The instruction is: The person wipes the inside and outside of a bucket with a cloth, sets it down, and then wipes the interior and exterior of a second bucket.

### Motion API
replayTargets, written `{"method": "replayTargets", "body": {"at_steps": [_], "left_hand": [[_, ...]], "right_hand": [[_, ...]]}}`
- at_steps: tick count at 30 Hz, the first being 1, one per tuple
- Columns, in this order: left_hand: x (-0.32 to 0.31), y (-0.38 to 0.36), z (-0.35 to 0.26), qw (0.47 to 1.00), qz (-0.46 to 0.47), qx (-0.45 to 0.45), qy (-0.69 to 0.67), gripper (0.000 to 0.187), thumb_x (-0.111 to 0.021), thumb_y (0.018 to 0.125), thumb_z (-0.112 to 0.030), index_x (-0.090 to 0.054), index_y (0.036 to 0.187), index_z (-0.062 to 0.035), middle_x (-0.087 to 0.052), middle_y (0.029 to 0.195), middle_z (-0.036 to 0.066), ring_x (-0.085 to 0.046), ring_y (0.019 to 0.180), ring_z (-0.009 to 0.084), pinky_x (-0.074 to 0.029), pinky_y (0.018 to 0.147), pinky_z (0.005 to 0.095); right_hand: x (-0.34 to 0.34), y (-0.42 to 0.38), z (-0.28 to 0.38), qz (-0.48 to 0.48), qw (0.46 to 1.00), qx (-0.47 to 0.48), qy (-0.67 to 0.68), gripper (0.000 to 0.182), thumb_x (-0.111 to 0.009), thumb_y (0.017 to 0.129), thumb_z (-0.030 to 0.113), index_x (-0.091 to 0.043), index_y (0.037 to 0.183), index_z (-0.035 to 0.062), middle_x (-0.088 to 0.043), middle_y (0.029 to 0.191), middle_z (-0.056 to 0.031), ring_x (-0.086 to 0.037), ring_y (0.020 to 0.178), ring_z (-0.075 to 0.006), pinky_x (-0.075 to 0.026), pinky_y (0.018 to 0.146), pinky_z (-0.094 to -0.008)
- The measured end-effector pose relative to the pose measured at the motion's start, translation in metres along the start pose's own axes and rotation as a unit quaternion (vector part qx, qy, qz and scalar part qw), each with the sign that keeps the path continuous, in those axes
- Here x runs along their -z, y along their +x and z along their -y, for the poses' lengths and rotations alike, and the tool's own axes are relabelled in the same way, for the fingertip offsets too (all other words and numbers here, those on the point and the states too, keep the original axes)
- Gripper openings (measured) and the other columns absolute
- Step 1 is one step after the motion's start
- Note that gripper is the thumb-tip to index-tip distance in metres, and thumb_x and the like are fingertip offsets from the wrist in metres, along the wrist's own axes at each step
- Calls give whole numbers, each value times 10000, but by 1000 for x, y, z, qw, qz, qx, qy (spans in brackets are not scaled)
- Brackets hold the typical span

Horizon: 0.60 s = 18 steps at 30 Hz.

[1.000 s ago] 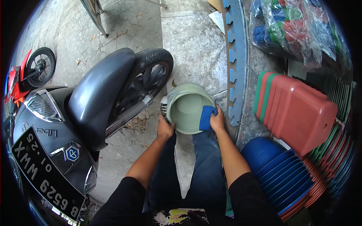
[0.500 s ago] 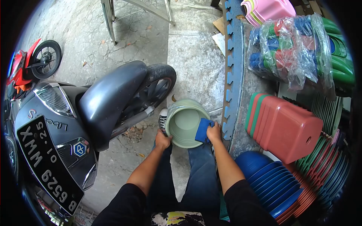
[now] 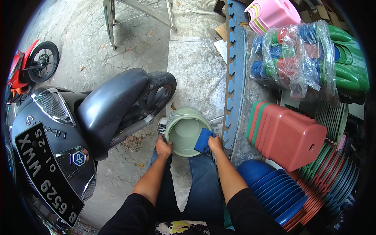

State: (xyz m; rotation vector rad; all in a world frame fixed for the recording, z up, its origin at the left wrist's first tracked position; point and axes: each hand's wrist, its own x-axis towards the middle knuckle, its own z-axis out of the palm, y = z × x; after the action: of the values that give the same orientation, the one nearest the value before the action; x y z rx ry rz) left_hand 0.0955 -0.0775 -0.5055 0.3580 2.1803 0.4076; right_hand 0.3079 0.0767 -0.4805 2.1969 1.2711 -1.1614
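Note:
Between my legs and the motorcycle's front wheel is a pale green round tub [image 3: 182, 137], its hollow side facing me. My left hand [image 3: 163, 147] grips the tub's left rim, fingers wrapped round the edge. On the right rim, my right hand [image 3: 214, 143] is closed on a blue cloth [image 3: 203, 141], which lies against the tub's inner wall. A sneaker [image 3: 162, 126] shows just left of the tub.
A grey motorcycle [image 3: 109, 105] stands close on the left, a red one [image 3: 19, 74] behind it. To the right are a blue toothed edge [image 3: 231, 78], red stools [image 3: 290, 133], blue basins [image 3: 270, 188] and plastic-wrapped goods [image 3: 293, 55]. A metal frame [image 3: 145, 11] stands ahead.
The whole view has shifted slightly, so most things appear a little further left. The tub looks tilted a bit more, with both hands still on it. The blue cloth remains at its right rim.

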Motion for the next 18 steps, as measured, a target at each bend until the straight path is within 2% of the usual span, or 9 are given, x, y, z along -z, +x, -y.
{"method": "replayTargets", "body": {"at_steps": [3,6,12,16,18], "left_hand": [[0,2,0,999,19,6,37,480,-780,697,-128,-534,1089,2,-632,1059,241,-602,1027,399,-473,903,438],[5,2,-2,999,29,-2,30,474,-779,705,-135,-530,1086,-2,-637,1052,238,-607,1022,399,-477,893,437],[7,0,4,999,31,-14,-3,471,-778,711,-146,-527,1082,-2,-650,1014,231,-620,985,403,-483,875,436],[6,-3,9,999,33,-13,-4,443,-767,725,-138,-528,1071,2,-642,1032,233,-620,976,402,-484,868,440],[7,-9,6,997,-8,-78,6,423,-746,745,-119,-511,1075,1,-634,1028,225,-620,957,400,-488,852,434]], "right_hand": [[-6,-3,-3,-5,999,-26,20,573,-511,844,270,-451,1345,-3,-524,1321,-268,-489,1244,-410,-372,1056,-445],[-1,-4,-3,15,997,-23,65,589,-550,818,226,-435,1333,-33,-520,1309,-294,-498,1232,-423,-384,1035,-428],[0,-9,9,10,999,-30,16,563,-568,858,262,-394,1309,-27,-529,1283,-307,-504,1216,-431,-390,1020,-442],[3,-19,12,13,999,-12,32,553,-565,890,256,-369,1325,-23,-535,1266,-305,-518,1191,-434,-392,1019,-437],[6,-27,15,-36,996,9,87,475,-584,892,207,-388,1267,-9,-563,1208,-302,-540,1144,-451,-413,975,-463]]}}
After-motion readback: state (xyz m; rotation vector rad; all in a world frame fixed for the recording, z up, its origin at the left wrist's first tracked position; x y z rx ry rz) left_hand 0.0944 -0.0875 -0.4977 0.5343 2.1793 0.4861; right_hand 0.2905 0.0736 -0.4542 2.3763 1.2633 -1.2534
